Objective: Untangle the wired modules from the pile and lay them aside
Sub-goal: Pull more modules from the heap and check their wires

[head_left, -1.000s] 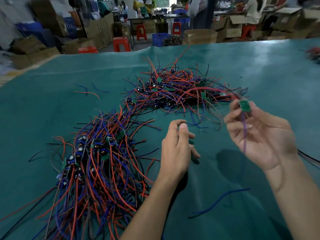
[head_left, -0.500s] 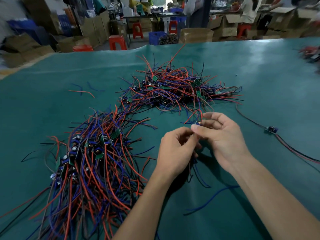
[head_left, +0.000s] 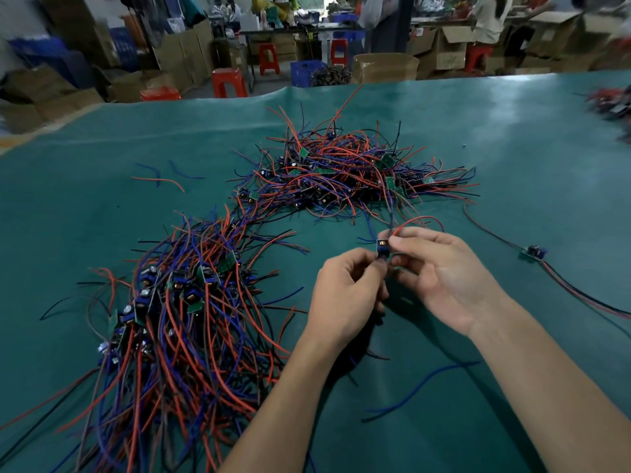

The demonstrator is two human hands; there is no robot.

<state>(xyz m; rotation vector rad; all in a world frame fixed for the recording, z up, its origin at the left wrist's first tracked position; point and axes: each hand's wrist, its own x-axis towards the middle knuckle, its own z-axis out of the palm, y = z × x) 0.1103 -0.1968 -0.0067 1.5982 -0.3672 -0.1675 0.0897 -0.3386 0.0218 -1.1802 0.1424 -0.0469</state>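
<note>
A tangled pile of wired modules (head_left: 345,172), small green boards with red, blue and black leads, lies at the table's middle. A second heap of such modules (head_left: 177,308) spreads at the near left. Between the two, both hands pinch one small module (head_left: 382,249) at chest height above the cloth; its wires run up toward the far pile. My left hand (head_left: 345,295) grips it from below, my right hand (head_left: 444,271) from the right. One separate module (head_left: 532,251) with long leads lies on the cloth to the right.
The green table cloth (head_left: 512,138) covers the whole work surface. Loose blue wire (head_left: 420,387) lies near my right forearm, and short wire scraps (head_left: 160,175) sit at the far left. Another blurred wire heap (head_left: 611,104) is at the far right edge. Boxes, stools and people stand beyond the table.
A second ago my right hand held a green module up to the right; that module now lies on the cloth at right. Both hands have since come together on another module.
</note>
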